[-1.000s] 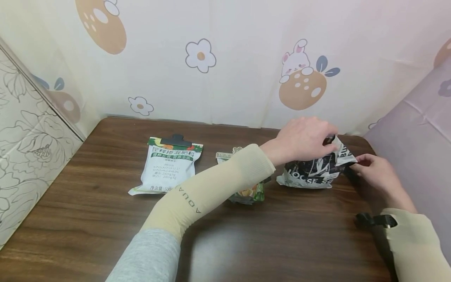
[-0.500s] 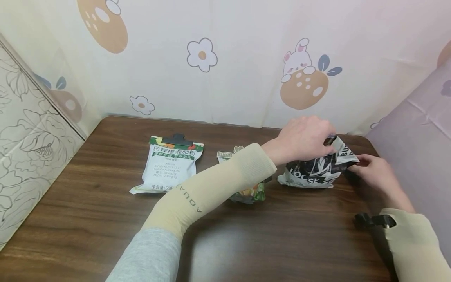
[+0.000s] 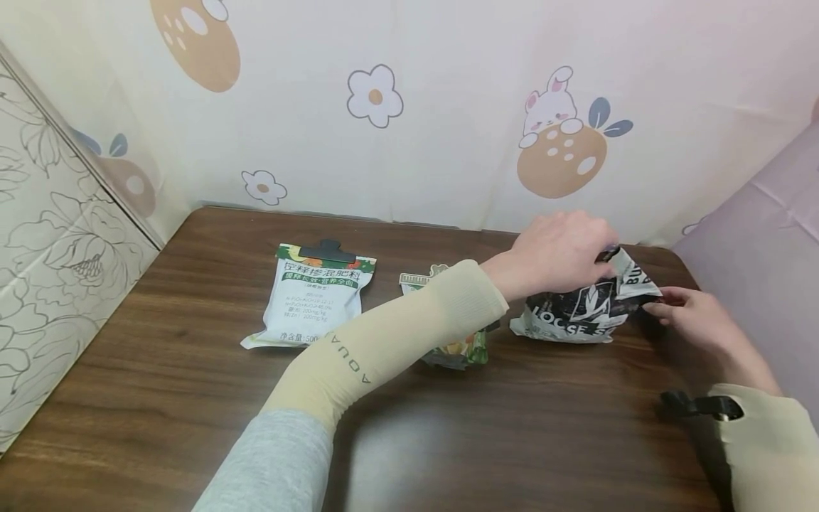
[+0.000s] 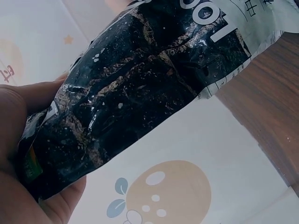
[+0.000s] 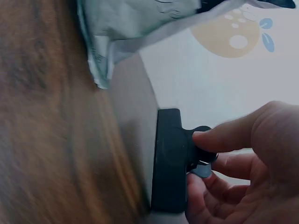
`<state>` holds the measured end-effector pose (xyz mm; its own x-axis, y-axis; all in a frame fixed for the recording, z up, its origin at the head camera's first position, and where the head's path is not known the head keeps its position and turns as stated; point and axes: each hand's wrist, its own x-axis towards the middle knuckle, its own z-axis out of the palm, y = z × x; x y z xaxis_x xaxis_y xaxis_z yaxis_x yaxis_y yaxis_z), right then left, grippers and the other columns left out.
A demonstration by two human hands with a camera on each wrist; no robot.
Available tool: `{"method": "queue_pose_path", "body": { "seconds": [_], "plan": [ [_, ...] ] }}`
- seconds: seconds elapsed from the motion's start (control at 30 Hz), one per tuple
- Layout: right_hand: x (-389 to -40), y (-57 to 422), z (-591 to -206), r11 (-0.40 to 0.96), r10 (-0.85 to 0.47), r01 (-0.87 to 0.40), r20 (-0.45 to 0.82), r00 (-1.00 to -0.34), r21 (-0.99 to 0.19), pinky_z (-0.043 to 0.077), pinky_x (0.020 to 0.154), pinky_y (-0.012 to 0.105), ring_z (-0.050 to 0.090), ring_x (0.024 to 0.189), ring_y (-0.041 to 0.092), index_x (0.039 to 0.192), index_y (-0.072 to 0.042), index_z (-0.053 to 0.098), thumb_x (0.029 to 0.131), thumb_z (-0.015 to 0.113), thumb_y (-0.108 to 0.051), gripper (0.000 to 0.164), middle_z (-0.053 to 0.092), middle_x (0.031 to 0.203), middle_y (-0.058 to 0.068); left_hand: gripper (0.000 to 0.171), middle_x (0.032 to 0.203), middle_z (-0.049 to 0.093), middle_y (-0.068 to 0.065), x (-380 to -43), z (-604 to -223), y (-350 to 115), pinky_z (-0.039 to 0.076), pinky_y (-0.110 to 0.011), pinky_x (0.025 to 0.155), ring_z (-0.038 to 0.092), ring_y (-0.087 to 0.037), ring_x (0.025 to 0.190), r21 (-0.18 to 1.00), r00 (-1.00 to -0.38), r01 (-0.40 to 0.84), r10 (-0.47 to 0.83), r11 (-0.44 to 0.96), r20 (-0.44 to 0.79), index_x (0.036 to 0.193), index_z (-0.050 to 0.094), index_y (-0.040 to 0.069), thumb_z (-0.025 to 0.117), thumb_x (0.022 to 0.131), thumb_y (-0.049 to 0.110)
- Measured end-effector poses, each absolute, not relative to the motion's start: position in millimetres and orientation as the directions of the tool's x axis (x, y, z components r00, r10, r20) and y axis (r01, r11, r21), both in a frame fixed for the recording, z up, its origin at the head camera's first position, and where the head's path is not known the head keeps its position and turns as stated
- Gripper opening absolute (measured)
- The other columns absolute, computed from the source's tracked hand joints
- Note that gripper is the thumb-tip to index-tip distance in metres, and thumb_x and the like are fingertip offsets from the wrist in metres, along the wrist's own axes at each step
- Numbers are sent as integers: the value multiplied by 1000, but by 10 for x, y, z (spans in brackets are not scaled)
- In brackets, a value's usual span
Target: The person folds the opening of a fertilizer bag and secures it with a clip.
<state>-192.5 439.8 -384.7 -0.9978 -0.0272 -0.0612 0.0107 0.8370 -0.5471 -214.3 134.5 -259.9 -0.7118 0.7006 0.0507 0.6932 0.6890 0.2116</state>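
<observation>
My left hand (image 3: pixel 553 250) grips the top of a black-and-white soil bag (image 3: pixel 579 313) printed "LOOSE S…", which stands tilted at the table's right. In the left wrist view the thumb and fingers hold one end of this bag (image 4: pixel 126 88). To its right is my right hand (image 3: pixel 697 323), near the bag's folded corner. The right wrist view has its thumb and fingers pinching the handles of a black bag clip (image 5: pixel 170 161), apart from the bag (image 5: pixel 140 28). In the head view that clip is hard to make out.
A white fertilizer bag (image 3: pixel 310 302) with a black clip (image 3: pixel 328 250) across its top lies at the left. Partly hidden under my left forearm is a green patterned bag (image 3: pixel 470 350). The brown table (image 3: pixel 512 441) backs onto a printed curtain (image 3: pixel 441 142).
The head view has swung slightly left, so the whole scene sits farther right. My right hand has moved a little to the right. The left hand keeps its grip on the soil bag.
</observation>
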Motion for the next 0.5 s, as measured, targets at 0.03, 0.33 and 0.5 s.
{"method": "queue_pose_path", "body": {
  "seconds": [0.03, 0.33, 0.5],
  "plan": [
    [-1922, 4417, -3813, 837, -23, 14, -60, -998, -548, 41, 58, 22, 55, 64, 0, 122, 14, 53, 98, 60, -20, 42, 63, 77, -7, 20, 88, 57, 11, -2144, -2596, 1346, 47, -31, 67, 56, -6, 85, 220, -713, 691, 700, 689, 48, 89, 61, 30, 60, 97, 48],
    [-1763, 4429, -3507, 748, 66, -16, 99, -993, -664, 39, 62, 13, 54, 73, -11, 108, -32, 64, 96, 69, -24, 16, 61, 79, -31, 23, 87, 60, 11, -2162, -2591, 1321, 47, -29, 66, 57, -6, 81, 252, -707, 692, 705, 676, 50, 86, 63, 28, 60, 98, 48],
    [-1648, 4315, -3351, 637, 86, -128, 235, -968, -760, 39, 69, 5, 56, 83, -14, 116, -26, 72, 93, 70, -6, 31, 64, 87, -34, 27, 80, 50, 10, -2161, -2600, 1319, 44, -28, 63, 52, -6, 79, 242, -701, 700, 711, 672, 56, 82, 58, 27, 61, 97, 49]
  ]
}}
